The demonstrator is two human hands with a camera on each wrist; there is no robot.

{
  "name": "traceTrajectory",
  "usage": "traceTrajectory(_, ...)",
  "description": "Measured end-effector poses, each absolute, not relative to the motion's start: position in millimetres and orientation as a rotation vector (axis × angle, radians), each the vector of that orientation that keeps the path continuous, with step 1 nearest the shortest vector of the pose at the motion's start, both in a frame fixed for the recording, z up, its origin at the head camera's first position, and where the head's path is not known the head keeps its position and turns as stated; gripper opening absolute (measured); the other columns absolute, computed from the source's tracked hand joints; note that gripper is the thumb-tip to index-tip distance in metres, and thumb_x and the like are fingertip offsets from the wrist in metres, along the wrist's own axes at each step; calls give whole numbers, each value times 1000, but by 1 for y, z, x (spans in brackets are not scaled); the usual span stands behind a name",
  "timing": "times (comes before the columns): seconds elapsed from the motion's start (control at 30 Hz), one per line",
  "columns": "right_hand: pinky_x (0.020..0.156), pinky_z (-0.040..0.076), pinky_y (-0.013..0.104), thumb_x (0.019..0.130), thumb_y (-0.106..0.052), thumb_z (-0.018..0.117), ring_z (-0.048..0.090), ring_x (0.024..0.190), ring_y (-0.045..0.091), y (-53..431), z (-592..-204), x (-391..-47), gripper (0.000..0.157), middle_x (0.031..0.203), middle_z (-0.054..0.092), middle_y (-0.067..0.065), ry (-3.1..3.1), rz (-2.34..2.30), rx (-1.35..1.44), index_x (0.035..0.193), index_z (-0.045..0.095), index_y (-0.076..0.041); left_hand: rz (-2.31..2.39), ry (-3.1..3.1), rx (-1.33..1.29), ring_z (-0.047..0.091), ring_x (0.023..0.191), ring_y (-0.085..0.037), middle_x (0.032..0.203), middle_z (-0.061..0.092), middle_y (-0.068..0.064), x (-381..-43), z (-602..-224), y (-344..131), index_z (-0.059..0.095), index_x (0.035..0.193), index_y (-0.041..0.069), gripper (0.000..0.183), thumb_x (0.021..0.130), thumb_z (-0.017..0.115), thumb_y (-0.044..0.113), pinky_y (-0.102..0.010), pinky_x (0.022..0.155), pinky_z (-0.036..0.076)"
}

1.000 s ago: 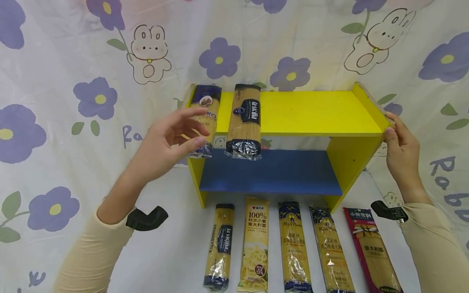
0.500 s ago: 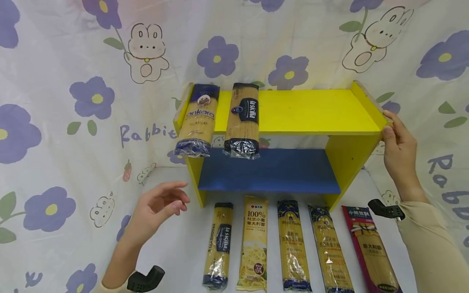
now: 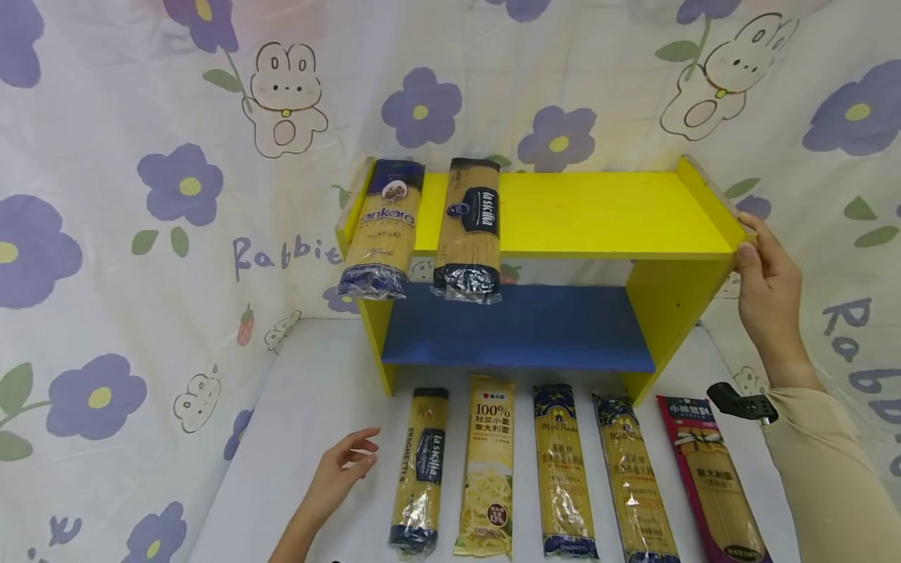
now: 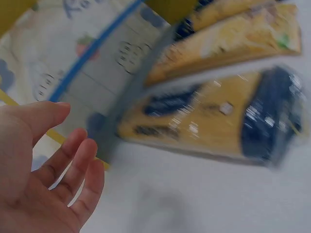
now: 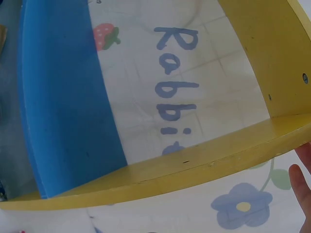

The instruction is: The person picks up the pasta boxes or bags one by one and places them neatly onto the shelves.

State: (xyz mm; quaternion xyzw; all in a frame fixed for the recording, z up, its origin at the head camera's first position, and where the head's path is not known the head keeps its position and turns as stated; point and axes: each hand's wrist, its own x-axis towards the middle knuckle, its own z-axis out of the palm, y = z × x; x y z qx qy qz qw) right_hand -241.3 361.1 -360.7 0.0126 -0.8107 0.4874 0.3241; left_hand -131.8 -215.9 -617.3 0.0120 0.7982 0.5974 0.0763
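My left hand [image 3: 341,475] is just left of a spaghetti packet [image 3: 420,469] with a dark blue label, lying on the table. Its fingers are relaxed and hold nothing; in the left wrist view, a gap separates them from that spaghetti packet [image 4: 204,116]. My right hand [image 3: 770,293] grips the upper right side of a yellow and blue shelf [image 3: 584,211], thumb in front and fingers behind the panel. Two spaghetti packets lie on the yellow top board: an Ankara one [image 3: 383,234] at the left end and a La Sicilia one [image 3: 468,234] beside it, both overhanging the front edge.
Right of the nearest packet lie a pale yellow pasta packet [image 3: 487,469], two blue-and-gold packets [image 3: 565,469] [image 3: 637,477] and a red-edged one [image 3: 718,477], in a row on the white table [image 3: 310,383]. A blue lower board [image 3: 517,328] spans the shelf. A flower-printed curtain [image 3: 281,195] hangs behind.
My left hand has moved down from beside the Ankara packet to beside the nearest packet on the table. The right hand stays on the shelf's side.
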Motion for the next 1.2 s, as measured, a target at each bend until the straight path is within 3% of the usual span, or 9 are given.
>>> traceTrajectory(0.13, 84, 43, 6, 106, -26, 45, 54, 88, 0, 365, -365, -246, 39, 100, 58, -20, -2134, 1261, 25, 144, 52, -30, 1701, 2404, 4, 63, 89, -14, 119, 61, -21, -131, -650, -210, 58, 138, 16, 49, 91, 71, 15, -32, 69, 56)
traceTrajectory(0.4, 84, 43, 7, 106, -27, 45, 55, 90, 0, 369, -370, -250, 39, 102, 58, -21, -2138, 1268, -1, 144, 51, -32, 1424, 2551, 26, 58, 88, -13, 114, 57, -13, -133, -678, -197, 51, 144, 19, 67, 84, 78, 29, -25, 77, 49)
traceTrajectory(0.63, 83, 43, 7, 106, -24, 45, 54, 87, 3, 358, -357, -238, 39, 101, 59, -19, -2124, 1305, 31, 144, 52, -28, 1334, 2575, 132, 51, 81, -15, 104, 53, -13, -135, -678, -184, 46, 148, 20, 75, 81, 81, 29, -22, 68, 44)
traceTrajectory(0.9, 83, 43, 6, 106, -23, 45, 54, 87, 2, 356, -356, -237, 39, 100, 59, -20, -2118, 1316, 43, 144, 52, -27, 1143, 2664, 190, 45, 71, -13, 95, 52, -10, -131, -666, -167, 40, 151, 17, 89, 77, 83, 42, -23, 58, 39)
traceTrajectory(1.2, 84, 43, 6, 106, -23, 45, 55, 90, 1, 355, -355, -235, 40, 108, 59, -19, -2125, 1324, 43, 145, 51, -27, 1091, 2672, 222, 41, 67, -15, 84, 49, -9, -133, -654, -158, 37, 152, 13, 94, 74, 87, 31, -26, 53, 35)
